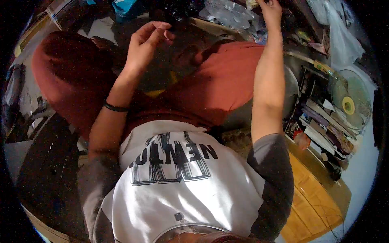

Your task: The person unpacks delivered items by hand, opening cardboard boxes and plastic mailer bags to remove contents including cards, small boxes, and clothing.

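My left hand (146, 37) is raised over the dark space between my bent legs, its thumb and fingers drawn together in a pinch. Anything between those fingertips is too small to tell. At the top edge, my right hand (272, 13) has its fingers curled and partly cut off by the frame. A small pale yellow thing (252, 4) lies beside its fingertips; whether they hold it is unclear. Crumpled clear plastic (231, 15) is just left of this hand.
Red trousers (231, 77) cover my legs. A blue bag (125, 9) is at the top. On the right are a round fan (349, 103), a stack of papers or books (324, 129), a hanging plastic bag (342, 40) and a yellow wooden surface (310, 198).
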### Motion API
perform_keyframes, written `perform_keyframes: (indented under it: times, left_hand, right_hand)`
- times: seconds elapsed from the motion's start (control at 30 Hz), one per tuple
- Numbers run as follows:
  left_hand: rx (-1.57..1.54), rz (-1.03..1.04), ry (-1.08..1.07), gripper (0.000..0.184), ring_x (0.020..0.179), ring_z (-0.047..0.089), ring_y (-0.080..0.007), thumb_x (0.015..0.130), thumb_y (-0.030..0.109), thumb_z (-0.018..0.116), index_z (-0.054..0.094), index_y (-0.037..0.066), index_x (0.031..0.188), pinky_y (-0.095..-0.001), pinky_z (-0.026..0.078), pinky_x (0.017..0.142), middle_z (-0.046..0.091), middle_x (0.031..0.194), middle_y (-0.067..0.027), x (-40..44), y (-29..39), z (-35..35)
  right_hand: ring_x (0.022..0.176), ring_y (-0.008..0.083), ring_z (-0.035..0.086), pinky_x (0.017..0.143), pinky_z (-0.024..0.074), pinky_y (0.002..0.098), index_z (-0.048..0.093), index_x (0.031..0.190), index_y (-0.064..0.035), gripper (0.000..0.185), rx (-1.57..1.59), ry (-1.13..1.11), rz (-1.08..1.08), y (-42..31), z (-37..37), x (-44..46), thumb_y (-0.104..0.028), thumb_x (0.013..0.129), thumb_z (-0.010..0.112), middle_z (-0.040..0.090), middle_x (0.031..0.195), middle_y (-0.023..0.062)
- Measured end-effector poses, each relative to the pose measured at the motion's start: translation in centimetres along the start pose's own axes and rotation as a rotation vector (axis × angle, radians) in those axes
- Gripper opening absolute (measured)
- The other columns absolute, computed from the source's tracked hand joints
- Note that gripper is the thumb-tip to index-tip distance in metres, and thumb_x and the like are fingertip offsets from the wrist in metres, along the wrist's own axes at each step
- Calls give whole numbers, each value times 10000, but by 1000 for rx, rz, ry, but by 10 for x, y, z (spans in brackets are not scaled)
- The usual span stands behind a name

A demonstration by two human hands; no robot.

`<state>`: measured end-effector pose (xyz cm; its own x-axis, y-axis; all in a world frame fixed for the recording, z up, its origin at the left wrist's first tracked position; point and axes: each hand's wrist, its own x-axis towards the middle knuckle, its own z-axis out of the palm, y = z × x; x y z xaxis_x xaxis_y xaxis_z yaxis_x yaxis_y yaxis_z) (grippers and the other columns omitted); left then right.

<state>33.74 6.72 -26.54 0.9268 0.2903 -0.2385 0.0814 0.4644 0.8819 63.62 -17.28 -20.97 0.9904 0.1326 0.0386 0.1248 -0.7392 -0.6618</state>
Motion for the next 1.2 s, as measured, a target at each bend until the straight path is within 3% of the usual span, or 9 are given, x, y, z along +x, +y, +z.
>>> perform_keyframes:
  times: [0.2, 0.37, 0.47, 0.67, 0.83, 0.87, 0.9, 1.0, 1.2]
  left_hand:
    - [175, 52, -39, 220, 817, 618, -125, 952, 199, 546, 617, 4, 1028, -274, 492, 782, 650, 850, -40, 2, -10, 10]
    - [639, 183, -161, 236, 942, 632, -198, 896, 202, 602, 610, 49, 1075, -290, 477, 841, 667, 993, -86, 6, -9, 53]
    - [1248, 886, -344, 322, 1101, 574, -235, 847, 200, 610, 592, 88, 1148, -344, 463, 904, 610, 1176, -91, 33, 8, 107]
    - [1824, 1337, -89, 526, 1297, 412, -299, 847, 457, 603, 563, 143, 1268, -494, 319, 1048, 451, 1380, -165, 142, -15, 150]
    - [1677, 1238, -202, 704, 1373, 261, -311, 916, 478, 528, 263, 133, 1469, -482, 184, 1116, 252, 1512, -132, 180, -41, 128]
    - [1776, 1161, -95, 365, 1178, 526, -253, 830, 211, 570, 586, 116, 1182, -409, 450, 937, 555, 1266, -98, 155, -17, 150]
    - [1844, 599, -386, 367, 1138, 553, -277, 824, 238, 582, 593, 105, 1166, -415, 462, 921, 574, 1236, -112, 147, 2, 161]
    - [1313, 1058, -193, 382, 1035, 587, -334, 805, 298, 651, 610, 75, 1113, -401, 482, 885, 621, 1097, -151, 114, 7, 124]
    - [509, 534, 145, 376, 1033, 570, -362, 793, 303, 656, 597, 13, 1025, -428, 472, 875, 615, 1005, -184, 83, 48, 11]
  right_hand:
    - [972, 263, 647, 804, 553, 366, 582, 1135, 57, 306, 628, 23, -152, 19, -20, -20, -119, 888, 620, 638, 1103, 142]
    - [828, 237, 694, 673, 568, 305, 597, 1095, 56, 277, 261, -121, 202, 56, -30, -42, -154, 917, 574, 684, 966, 177]
    - [718, 207, 688, 638, 560, 322, 649, 1031, -4, 210, 302, -202, 44, 56, -4, -49, -90, 854, 576, 703, 878, 134]
    - [883, 284, 666, 798, 513, 362, 620, 1135, -12, 403, 18, 46, -391, 83, 38, -30, -266, 827, 678, 679, 976, 182]
    - [915, 149, 624, 742, 499, 294, 554, 1228, 23, 523, 199, -165, -279, 43, 19, -43, -331, 861, 672, 667, 1067, 134]
    - [953, 189, 634, 790, 502, 319, 545, 1239, 28, 491, 50, -149, -271, 32, 13, -46, -275, 870, 658, 649, 1118, 173]
    - [991, 219, 634, 810, 501, 316, 549, 1232, 32, 426, -11, -99, -348, 55, 24, -32, -210, 887, 614, 632, 1154, 187]
    - [764, 203, 661, 688, 503, 329, 625, 1119, 0, 318, -101, -39, -187, 32, 15, -47, -214, 885, 604, 690, 914, 141]
    - [671, 200, 657, 660, 495, 315, 667, 1030, -53, 250, 47, -89, -331, -17, 14, -78, -256, 902, 597, 683, 732, 83]
